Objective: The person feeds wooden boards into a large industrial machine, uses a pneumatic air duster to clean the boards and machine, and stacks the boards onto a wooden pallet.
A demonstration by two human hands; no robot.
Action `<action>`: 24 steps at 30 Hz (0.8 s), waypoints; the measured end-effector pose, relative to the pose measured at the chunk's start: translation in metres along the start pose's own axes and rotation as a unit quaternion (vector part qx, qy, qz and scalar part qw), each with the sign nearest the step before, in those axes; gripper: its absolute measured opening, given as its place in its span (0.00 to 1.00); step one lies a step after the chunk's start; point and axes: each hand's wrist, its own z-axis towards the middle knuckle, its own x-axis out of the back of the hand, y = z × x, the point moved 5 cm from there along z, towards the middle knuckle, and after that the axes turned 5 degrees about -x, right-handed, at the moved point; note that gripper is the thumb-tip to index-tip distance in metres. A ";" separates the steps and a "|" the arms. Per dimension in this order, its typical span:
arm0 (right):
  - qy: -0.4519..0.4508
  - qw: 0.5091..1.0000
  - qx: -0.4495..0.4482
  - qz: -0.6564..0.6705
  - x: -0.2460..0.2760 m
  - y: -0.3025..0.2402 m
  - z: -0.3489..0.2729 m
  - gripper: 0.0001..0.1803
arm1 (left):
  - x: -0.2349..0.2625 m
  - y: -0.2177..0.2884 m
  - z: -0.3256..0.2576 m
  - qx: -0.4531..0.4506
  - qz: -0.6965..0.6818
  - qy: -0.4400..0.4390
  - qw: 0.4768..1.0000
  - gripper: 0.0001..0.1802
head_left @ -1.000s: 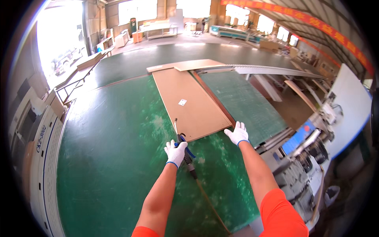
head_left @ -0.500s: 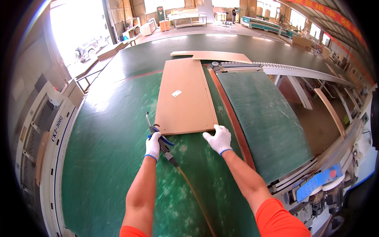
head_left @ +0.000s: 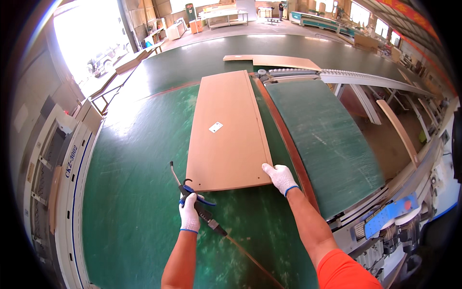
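Observation:
A long light-brown wood panel (head_left: 226,149) with a small white label (head_left: 216,127) lies on the green table (head_left: 134,231), its near end facing me. Two small dark holes show near that end. My left hand (head_left: 189,215), in a white glove, is closed round an air blow gun (head_left: 192,196) with blue parts, beside the panel's near left corner. The gun's thin nozzle points up and away, and a hose trails toward me. My gloved right hand (head_left: 281,178) grips the panel's near right corner, thumb on top; its other fingers are partly hidden.
Behind the panel lies another narrow brown board (head_left: 284,62). A second green surface (head_left: 322,144) stands to the right, past a reddish-brown strip (head_left: 288,139). White machine housing (head_left: 72,212) runs along the left; machinery with a blue part (head_left: 391,214) is at lower right. A person (head_left: 281,10) stands far back.
The panel has come toward me, with my right hand now at its near right corner. The narrow board behind no longer touches it. My left hand still holds the blow gun, now lower.

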 end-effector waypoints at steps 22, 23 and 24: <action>-0.350 0.921 0.147 0.092 -0.151 -0.123 -0.051 0.18 | 0.079 -0.023 0.052 -0.061 -0.113 0.075 0.989 0.22; -0.359 0.913 0.116 0.156 -0.156 -0.113 -0.076 0.17 | 0.088 -0.030 0.038 -0.049 -0.166 0.043 0.984 0.22; -0.367 0.901 0.086 0.216 -0.161 -0.100 -0.103 0.16 | 0.092 -0.035 0.027 -0.038 -0.220 0.011 0.975 0.22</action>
